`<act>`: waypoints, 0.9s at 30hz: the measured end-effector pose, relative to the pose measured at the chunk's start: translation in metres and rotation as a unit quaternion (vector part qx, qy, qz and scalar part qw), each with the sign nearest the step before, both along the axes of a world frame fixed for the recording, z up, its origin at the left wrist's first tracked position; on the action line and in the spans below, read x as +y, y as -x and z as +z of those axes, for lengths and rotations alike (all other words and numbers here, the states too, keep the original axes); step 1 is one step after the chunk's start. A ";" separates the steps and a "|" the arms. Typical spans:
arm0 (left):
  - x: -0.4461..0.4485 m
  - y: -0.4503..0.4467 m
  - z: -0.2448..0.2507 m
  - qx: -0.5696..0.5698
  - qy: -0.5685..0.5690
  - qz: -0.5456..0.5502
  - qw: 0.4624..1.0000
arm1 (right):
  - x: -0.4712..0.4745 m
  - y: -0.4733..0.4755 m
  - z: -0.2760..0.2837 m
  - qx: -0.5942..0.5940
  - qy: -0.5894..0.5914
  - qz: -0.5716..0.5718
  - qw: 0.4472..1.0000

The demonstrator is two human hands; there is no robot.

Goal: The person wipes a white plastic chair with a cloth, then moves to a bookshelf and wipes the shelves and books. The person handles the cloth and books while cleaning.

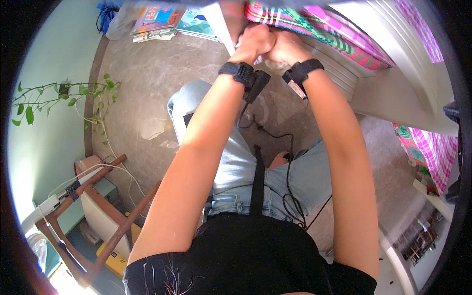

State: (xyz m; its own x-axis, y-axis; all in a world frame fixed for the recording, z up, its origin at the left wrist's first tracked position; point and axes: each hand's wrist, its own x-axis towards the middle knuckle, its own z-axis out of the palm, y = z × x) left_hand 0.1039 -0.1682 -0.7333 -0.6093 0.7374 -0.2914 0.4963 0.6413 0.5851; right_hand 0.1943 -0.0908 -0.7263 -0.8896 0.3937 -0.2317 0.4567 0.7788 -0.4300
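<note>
Both hands are close together at the top of the view, beside a white panel's edge and the patterned cloth. My left hand [257,41] is curled, its fingers mostly hidden. Touching it on the right is my right hand [288,47], bent inward with its fingertips out of sight. A bit of whitish material [274,65] shows just below the hands; whether either hand grips it cannot be told. Plaid cloth [295,18] in red, green and white hangs right above them. Each wrist wears a black strap with a small device.
Stacked books [155,31] lie on the floor at upper left, near a trailing vine [83,89] on the wall. A wooden frame [121,228] stands at lower left. White slatted furniture [332,70] is on the right. A black cable [291,162] crosses the person's lap.
</note>
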 end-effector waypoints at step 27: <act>-0.015 -0.032 -0.027 0.190 -0.097 0.034 0.976 | 0.017 -0.004 -0.017 0.076 -0.086 0.114 0.987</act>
